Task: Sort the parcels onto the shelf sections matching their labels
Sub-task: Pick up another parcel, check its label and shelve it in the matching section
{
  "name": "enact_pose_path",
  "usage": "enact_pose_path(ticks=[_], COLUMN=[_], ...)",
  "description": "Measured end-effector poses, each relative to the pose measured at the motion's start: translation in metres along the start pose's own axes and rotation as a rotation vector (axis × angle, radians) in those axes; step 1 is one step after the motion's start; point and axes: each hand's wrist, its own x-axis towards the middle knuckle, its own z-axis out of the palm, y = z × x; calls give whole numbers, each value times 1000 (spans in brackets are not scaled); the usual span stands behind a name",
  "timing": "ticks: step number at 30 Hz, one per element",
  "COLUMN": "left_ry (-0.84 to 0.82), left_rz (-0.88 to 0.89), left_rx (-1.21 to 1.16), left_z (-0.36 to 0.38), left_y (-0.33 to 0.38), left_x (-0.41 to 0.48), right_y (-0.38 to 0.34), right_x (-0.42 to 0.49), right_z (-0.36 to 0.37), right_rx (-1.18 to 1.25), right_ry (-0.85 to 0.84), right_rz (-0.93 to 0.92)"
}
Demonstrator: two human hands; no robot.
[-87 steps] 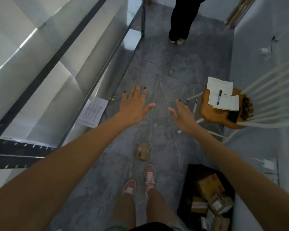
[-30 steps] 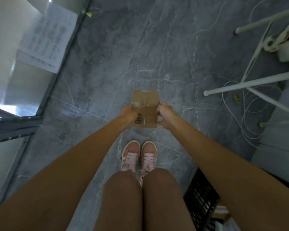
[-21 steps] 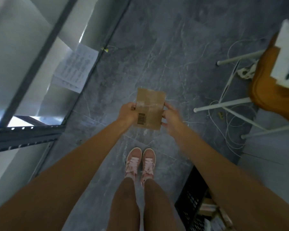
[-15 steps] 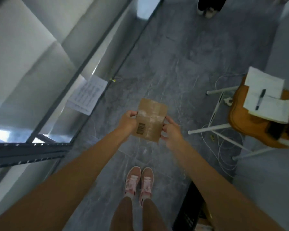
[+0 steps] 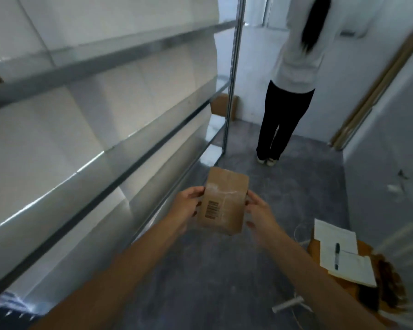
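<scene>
held up over the grey floor (image 5: 224, 270) between both hands: a flat brown parcel (image 5: 223, 201), upright and tilted a little, with a barcode on its lower left face and a pale tape strip across the upper part. left hand (image 5: 186, 208) closed on the parcel's left edge, thumb over the front near the top corner. right hand (image 5: 260, 214) against the right edge, fingers curled loosely, somewhat blurred, so firmness of grip hard to tell. metal shelf (image 5: 110, 55) running along the left side, its white-backed sections bare in the near part, a cardboard box (image 5: 221, 107) sitting low at the far end beside the upright post. farther down the aisle, another person (image 5: 293, 67) standing in dark trousers and a pale top, facing away. at lower right, a wooden chair seat (image 5: 316, 246) carrying white papers (image 5: 339, 248) with a black pen (image 5: 337, 256) lying on top. white cable on the floor near the chair legs.
</scene>
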Motion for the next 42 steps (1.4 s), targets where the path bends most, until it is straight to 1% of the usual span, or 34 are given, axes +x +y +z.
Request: enact_pose_path(ticks=[3, 7, 11, 15, 19, 22, 25, 30, 33, 38, 42], left_ry=[6, 49, 36, 46, 46, 94, 138, 174, 214, 317, 440], left_rz=[186, 376, 535, 615, 657, 707, 732, 687, 714, 697, 702], left_rx=[-8, -51, -109, -117, -128, -101, -56, -74, -87, -146, -144], left_z=[-4, -10, -18, -29, -42, -53, -66, -88, -102, -122, -132], left_y=[69, 135, 180, 203, 215, 222, 223, 214, 198, 172, 149], left_x=[-24, -57, -90, -110, -121, -128, -138, -166, -189, -231, -269], right_y=[-61, -128, -174, -197, -202, -203, -206, -199, -193, -174, -153], right_x=[-24, -57, -91, -115, -124, -126, -132, -149, -158, -177, -200], right_z=[3, 6, 10, 15, 22, 29, 41, 59, 69, 88, 101], right_rx=[15, 64, 62, 29, 24, 42, 47, 59, 71, 59, 42], right_ry=[-14, -50, -98, -139, -176, -216, -274, -396, -464, -602, -665], right_rz=[-137, -314, -462, -555, -622, -616, -657, -702, -680, -627, -604])
